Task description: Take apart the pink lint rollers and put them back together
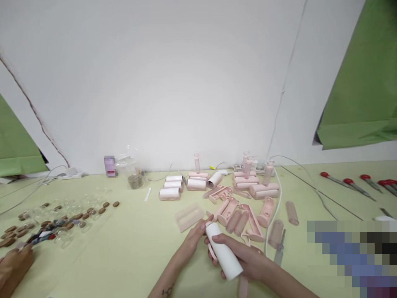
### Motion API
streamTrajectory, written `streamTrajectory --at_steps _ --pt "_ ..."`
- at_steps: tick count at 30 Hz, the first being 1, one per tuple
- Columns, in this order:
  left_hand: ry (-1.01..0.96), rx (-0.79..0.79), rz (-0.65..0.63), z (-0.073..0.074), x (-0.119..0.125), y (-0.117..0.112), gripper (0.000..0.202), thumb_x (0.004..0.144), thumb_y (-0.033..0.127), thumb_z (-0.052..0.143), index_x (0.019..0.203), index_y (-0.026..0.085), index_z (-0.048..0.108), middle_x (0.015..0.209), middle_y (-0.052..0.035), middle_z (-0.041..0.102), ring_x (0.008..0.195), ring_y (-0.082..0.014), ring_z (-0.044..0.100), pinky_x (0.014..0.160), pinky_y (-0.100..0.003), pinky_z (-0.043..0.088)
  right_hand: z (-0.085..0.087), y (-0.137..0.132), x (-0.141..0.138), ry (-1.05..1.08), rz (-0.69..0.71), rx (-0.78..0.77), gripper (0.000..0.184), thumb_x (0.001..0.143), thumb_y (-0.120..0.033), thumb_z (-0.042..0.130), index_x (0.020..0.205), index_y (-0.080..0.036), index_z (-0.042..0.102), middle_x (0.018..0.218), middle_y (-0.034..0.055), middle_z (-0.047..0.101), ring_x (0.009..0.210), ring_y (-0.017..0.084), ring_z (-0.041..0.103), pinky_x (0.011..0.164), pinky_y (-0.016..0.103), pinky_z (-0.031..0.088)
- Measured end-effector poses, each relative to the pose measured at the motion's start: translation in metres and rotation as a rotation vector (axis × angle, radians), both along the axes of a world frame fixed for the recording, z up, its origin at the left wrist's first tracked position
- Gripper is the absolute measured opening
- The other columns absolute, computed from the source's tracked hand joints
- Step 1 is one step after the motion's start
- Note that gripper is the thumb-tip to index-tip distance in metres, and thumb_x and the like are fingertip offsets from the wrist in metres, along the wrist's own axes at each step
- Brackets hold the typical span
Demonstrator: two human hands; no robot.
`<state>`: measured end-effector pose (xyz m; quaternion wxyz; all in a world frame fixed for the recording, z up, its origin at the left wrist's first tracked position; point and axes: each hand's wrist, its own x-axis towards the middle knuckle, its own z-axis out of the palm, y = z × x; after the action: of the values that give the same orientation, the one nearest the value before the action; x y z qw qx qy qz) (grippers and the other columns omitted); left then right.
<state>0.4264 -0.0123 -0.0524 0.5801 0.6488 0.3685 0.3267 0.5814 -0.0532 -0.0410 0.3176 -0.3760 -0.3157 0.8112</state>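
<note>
- Head view: a smooth, matte white wall (198, 82) fills the upper half.
- Pale green counter (108, 265), flat and faintly creased, carries everything below.
- Two plain green fabric sheets (362, 78) hang at either side.
- Right hand (245, 254) wraps a smooth white cylindrical roll (226, 254), thumb along its top, just above the near middle of the counter.
- Left hand (198, 231) pinches the pink end piece (209, 224) at the roll's upper tip; its grip is partly hidden.
- Another person's hand (15, 267) rests near the left edge.
- Clear, crinkled plastic bag (134, 176) stands by the wall with brown contents; beside it, a purple package (110, 166) bears print too blurred to read.
- Glossy pink plastic housings (228, 210), trough-shaped and rounded, lie heaped beyond the hands; white rolls (169, 193) sit in rows behind.
- Translucent pinkish cylinders (292, 213) lie to the right.
- Grey pointed tools (359, 189) end in round red knobs.
- Brown oval discs (102, 210) scatter at left among clear, domed pieces (64, 239).
</note>
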Motion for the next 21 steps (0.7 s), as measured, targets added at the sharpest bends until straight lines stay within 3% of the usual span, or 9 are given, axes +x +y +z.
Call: streamTrajectory --at_steps 4,10,13,16,18,21 --pt "-0.044 -0.031 -0.037 -0.002 0.002 -0.004 0.063 0.078 0.061 0.034 0.128 0.022 0.039 0.091 -0.0057 0.059 0.080 -0.0209 0.058 0.075 -0.033 0.046 -0.003 0.000 0.001 -0.001 0.005 -0.001 0.027 0.076 -0.040 0.050 0.085 -0.015 0.051 0.068 0.0009 0.053 0.059 0.011 0.052 0.043 0.021 0.045" --pt "-0.084 -0.050 -0.059 -0.010 0.008 -0.009 0.063 0.079 0.058 0.035 0.132 0.025 0.030 0.109 -0.0081 0.054 0.064 -0.0139 0.055 0.062 -0.027 0.047 -0.008 -0.001 0.001 -0.097 -0.003 -0.009 0.027 0.078 -0.041 0.048 0.082 -0.015 0.049 0.062 0.0008 0.055 0.051 0.010 0.051 0.044 0.022 0.047" --pt "-0.136 -0.071 -0.099 -0.011 0.013 -0.011 0.062 0.079 0.056 0.039 0.131 0.023 0.032 0.114 -0.0098 0.053 0.050 -0.0085 0.050 0.051 -0.024 0.044 -0.004 -0.004 -0.003 -0.175 -0.043 0.008 0.025 0.077 -0.041 0.049 0.083 -0.016 0.047 0.059 -0.0008 0.055 0.044 0.009 0.049 0.042 0.023 0.047" --pt "-0.134 -0.023 -0.111 -0.007 0.012 -0.009 0.059 0.080 0.053 0.040 0.127 0.019 0.040 0.103 -0.0106 0.059 0.047 -0.0088 0.050 0.048 -0.024 0.043 0.001 -0.005 -0.004 -0.205 -0.054 0.070 0.030 0.079 -0.047 0.046 0.082 -0.017 0.048 0.056 -0.0011 0.054 0.040 0.009 0.048 0.040 0.022 0.045" --pt "-0.117 0.113 -0.016 -0.004 0.008 -0.005 0.053 0.082 0.050 0.039 0.124 0.018 0.045 0.101 -0.0100 0.059 0.060 -0.0136 0.055 0.057 -0.026 0.046 0.002 0.001 0.000 -0.124 -0.085 0.129 0.040 0.080 -0.053 0.039 0.084 -0.016 0.051 0.060 0.0017 0.056 0.047 0.011 0.052 0.044 0.022 0.047" --pt "-0.160 0.327 0.319 -0.003 -0.001 0.003 0.048 0.084 0.046 0.036 0.125 0.022 0.042 0.112 -0.0090 0.051 0.095 -0.0201 0.050 0.073 -0.028 0.048 -0.005 0.017 0.011 -0.029 -0.241 0.212 0.047 0.081 -0.055 0.036 0.098 -0.015 0.053 0.089 0.0089 0.061 0.077 0.017 0.059 0.062 0.026 0.050"
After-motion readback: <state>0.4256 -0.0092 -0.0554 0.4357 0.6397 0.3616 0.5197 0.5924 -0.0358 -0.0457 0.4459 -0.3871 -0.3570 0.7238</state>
